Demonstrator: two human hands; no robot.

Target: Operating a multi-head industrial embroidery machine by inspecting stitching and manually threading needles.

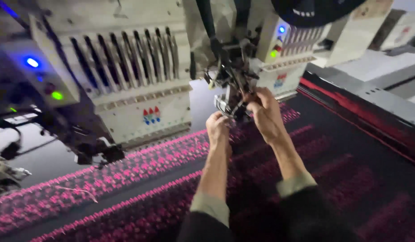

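Reaching up, both hands [243,118] touch the metal attachment [230,89]; dark fabric [360,179] below.

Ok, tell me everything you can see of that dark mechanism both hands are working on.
The dark mechanism is a blurred cluster of black metal-looking arms and wires hanging between two pale machine heads, above the black fabric with pink stitched rows. A lighter, silvery part sits at its lower left. The left hand touches its underside; the right hand grips its lower right. Finer parts cannot be made out.
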